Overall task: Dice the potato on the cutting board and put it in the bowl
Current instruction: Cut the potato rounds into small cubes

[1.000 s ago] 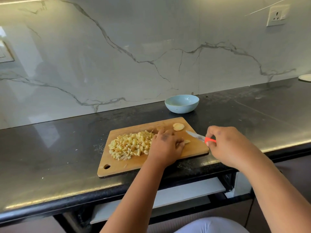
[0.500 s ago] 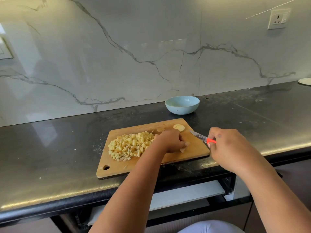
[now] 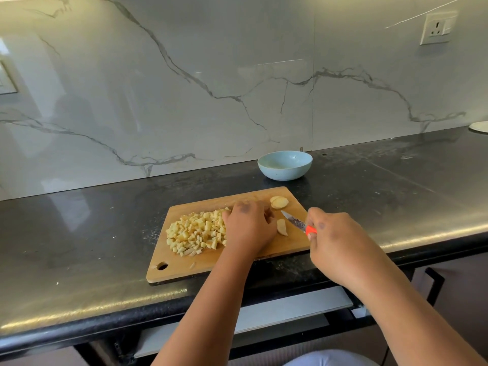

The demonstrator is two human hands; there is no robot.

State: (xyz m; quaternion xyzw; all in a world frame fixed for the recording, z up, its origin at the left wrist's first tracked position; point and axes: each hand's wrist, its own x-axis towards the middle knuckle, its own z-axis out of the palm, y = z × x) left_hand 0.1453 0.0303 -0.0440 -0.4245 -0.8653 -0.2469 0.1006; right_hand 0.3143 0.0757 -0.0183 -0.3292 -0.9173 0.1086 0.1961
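— Now, where's the potato sitting?
— Pale cubes (image 3: pixel 196 232) are lying heaped on the cutting board (image 3: pixel 237 262); left hand (image 3: pixel 248 227) is resting beside them, grip unclear, right hand (image 3: pixel 334 241) is gripping the knife (image 3: pixel 297 222).

I am standing at a glossy black stone counter (image 3: pixel 79 233) that is catching bright light along its front edge. Behind it, a white marble wall (image 3: pixel 184 75) veined in grey is reflecting the room, and a white socket plate (image 3: pixel 437 28) is sitting high on its right side.
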